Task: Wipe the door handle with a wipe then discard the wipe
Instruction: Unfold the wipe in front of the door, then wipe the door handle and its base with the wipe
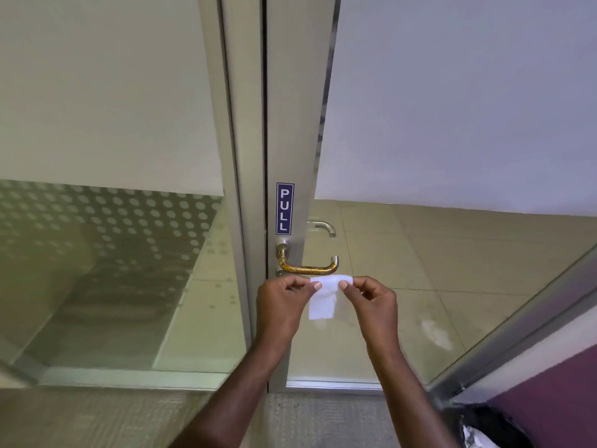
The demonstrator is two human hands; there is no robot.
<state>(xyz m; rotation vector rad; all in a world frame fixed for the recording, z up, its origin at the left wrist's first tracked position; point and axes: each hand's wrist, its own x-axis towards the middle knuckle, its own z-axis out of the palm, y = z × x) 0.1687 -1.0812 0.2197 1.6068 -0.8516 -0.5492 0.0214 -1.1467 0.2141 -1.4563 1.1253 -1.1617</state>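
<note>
Two hands meet at lower centre of the frame, each pinching one top corner of a white wipe (323,299) between thumb and forefinger. The left hand (281,302) grips the left corner and the right hand (371,302) the right; the other fingers of both are curled in loosely and hold nothing else. Held this way, the sheet hangs down flat between them, which looks like spreading it open so that a full face can meet the metal instead of a crumpled wad.

Just above the wipe's top edge sits the door handle (307,266), a lever whose bar runs from its mount on the door frame (297,124) out to the right. Its bar shows yellow-brown mottling, seemingly grime to be cleaned off. Wipe and handle are very near each other, though I cannot tell whether they touch. Keeping the sheet directly under the bar suggests it will be draped or wrapped around it; no wiping appears to have begun.

Above the handle a blue PULL sign (285,208) is stuck on the frame. At the lower right corner, a dark bin with a black liner (484,425) stands near the person's right arm, handy for discarding the wipe.
</note>
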